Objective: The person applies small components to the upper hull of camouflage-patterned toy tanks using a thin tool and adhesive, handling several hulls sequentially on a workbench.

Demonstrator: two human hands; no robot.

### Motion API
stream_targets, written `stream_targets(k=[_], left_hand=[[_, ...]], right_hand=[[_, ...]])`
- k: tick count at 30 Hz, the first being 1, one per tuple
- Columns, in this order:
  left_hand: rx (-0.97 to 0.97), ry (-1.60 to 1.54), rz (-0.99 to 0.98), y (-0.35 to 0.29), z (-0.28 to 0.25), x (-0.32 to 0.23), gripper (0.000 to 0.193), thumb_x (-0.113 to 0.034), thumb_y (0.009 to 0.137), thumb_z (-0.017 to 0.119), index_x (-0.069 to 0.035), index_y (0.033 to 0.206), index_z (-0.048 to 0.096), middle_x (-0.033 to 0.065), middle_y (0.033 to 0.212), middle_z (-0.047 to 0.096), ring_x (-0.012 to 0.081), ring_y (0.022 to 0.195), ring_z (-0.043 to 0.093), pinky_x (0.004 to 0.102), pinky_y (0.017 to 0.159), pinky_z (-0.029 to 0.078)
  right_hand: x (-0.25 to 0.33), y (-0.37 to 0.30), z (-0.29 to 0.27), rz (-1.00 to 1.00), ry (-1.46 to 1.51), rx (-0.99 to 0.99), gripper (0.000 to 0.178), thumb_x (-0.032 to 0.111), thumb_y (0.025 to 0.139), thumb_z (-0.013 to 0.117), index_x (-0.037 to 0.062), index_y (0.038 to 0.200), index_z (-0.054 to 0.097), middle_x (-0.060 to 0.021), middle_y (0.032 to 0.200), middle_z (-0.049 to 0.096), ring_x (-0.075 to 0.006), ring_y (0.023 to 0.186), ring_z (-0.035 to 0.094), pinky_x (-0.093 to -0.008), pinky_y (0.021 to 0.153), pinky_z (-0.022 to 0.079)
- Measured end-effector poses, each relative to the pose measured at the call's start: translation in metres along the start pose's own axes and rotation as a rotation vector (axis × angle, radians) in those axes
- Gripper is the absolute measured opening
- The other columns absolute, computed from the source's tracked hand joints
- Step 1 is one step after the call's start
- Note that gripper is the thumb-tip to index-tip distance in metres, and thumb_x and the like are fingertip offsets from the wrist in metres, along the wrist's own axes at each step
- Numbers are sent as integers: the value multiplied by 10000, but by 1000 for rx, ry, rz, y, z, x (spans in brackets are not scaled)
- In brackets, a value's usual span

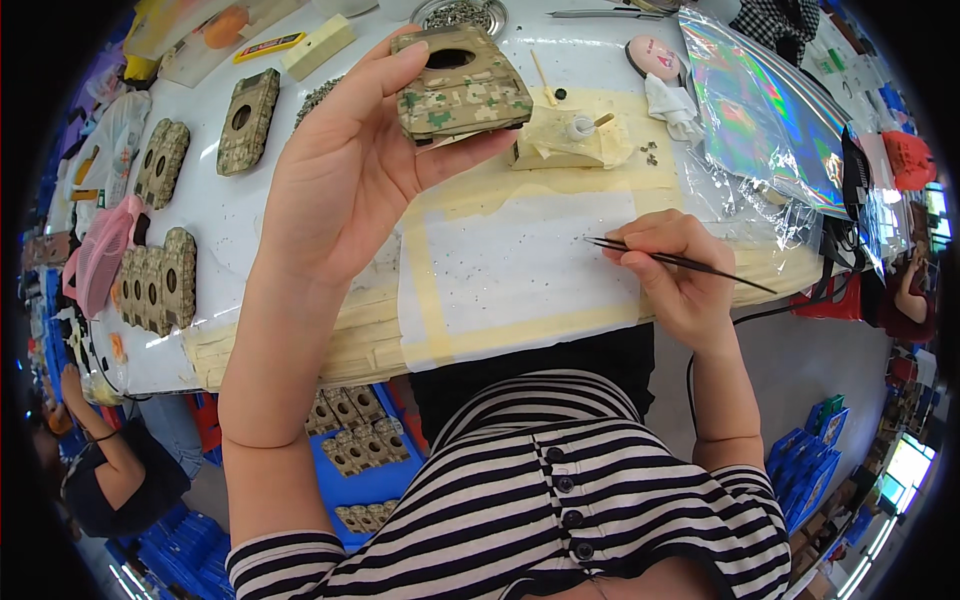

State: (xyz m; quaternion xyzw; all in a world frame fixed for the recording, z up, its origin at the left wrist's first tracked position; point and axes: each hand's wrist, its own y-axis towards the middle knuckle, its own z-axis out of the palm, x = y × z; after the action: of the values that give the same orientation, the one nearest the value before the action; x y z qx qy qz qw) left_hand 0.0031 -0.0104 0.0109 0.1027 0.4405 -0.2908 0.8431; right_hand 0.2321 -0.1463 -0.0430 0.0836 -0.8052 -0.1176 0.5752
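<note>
Nearest the camera, a black-and-white striped shirt, just short of the bench, apparently to keep both forearms in easy reach of the work; held high over the bench in the left hand, a camouflage model-tank hull, pinched in the grip with thumb on one side and fingers beneath, tilted to bring its round opening into view; well apart from the white sheet, presumably to leave that surface unobstructed.

Held low over the sheet in the right hand, black tweezers, pinched in the grip between thumb and fingers like a pen, likely for fine control; pointed leftward, near tiny silvery pieces scattered across the sheet; impossible to tell about anything caught between the tips.

Bordered by yellow tape, probably to hold the sheet flat; just beyond, on a pale yellowish block, a small white pot with a stick in it, perhaps propped there for easy dipping; farther off, a metal dish of small pieces, seemingly to contain loose stock.

Off to the left, more camouflage hulls, mostly grouped in rows with openings showing, probably to save room; lower, beside the bench, further hulls on a blue tray.
</note>
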Motion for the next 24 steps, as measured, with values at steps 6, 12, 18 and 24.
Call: stream_targets(k=[6, 12, 18, 24], left_hand=[[-19, 32, 24, -1, 2, 0, 426, -195, 991, 354, 66, 1327, 345, 263, 1258, 491, 418, 1156, 510, 406, 931, 531], [-16, 56, 25, -1, 3, 1, 431, -195, 990, 356, 67, 1331, 338, 269, 1257, 489, 418, 1151, 514, 406, 926, 536], [-1, 51, 26, 0, 3, 1, 433, -194, 989, 356, 64, 1336, 323, 268, 1259, 484, 421, 1155, 509, 408, 930, 534], [18, 53, 31, -1, 3, 1, 432, -192, 989, 359, 63, 1335, 320, 267, 1273, 470, 427, 1160, 503, 409, 931, 533]], right_hand=[[-2, 1, 1, -3, -1, 13, 103, 6, 799, 690, -28, 855, 611, -117, 837, 650, -191, 754, 636, -267, 685, 506], [6, 6, 1, 211, 135, 9, 71, 10, 866, 619, -41, 892, 578, -108, 867, 641, -137, 764, 626, -245, 702, 518], [6, 8, 0, 241, 143, 29, 74, 20, 891, 588, -40, 921, 558, -105, 875, 631, -130, 764, 630, -234, 688, 518], [7, 8, 2, 250, 160, 2, 70, 13, 883, 597, -54, 889, 577, -84, 830, 629, -102, 758, 615, -216, 696, 522]])
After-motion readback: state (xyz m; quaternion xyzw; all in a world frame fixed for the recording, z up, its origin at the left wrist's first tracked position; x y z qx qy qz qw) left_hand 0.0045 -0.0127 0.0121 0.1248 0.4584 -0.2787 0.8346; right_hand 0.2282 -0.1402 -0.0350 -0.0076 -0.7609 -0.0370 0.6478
